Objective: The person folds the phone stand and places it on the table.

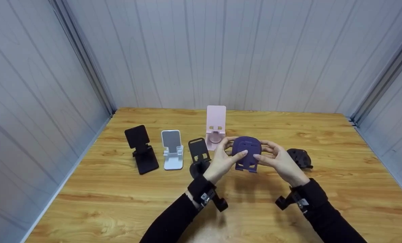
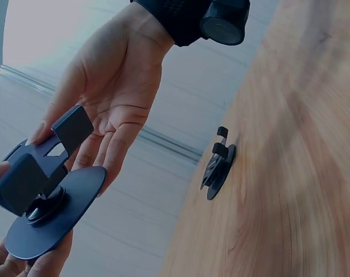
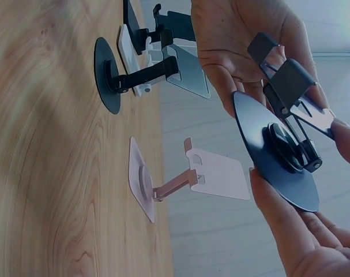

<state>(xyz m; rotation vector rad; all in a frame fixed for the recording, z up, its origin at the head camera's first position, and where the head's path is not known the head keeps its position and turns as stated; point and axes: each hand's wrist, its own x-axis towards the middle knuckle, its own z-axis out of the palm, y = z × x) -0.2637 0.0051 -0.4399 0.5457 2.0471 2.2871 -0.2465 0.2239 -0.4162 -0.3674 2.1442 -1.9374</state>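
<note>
A purple phone stand [image 1: 246, 152] is held up above the table between both hands, its round base and hinged cradle close together. My left hand [image 1: 222, 160] grips one side, thumb on the cradle and fingers behind. The right hand [image 1: 279, 162] pinches the opposite side in the same manner. In the left wrist view, the cradle's two hooked lips [image 2: 74, 128] stick out over the round base [image 2: 76, 199]. From the right wrist view, a hinged arm [image 3: 301, 141] shows between base and cradle.
On the wooden table [image 1: 119, 209], a black stand [image 1: 141, 148], a white stand [image 1: 172, 148], a dark round-based stand [image 1: 199, 152] and a pink stand [image 1: 216, 118] stand leftward and behind. A folded black stand [image 1: 299, 158] lies beyond the right hand. Panelled walls [image 1: 201, 54] enclose the table.
</note>
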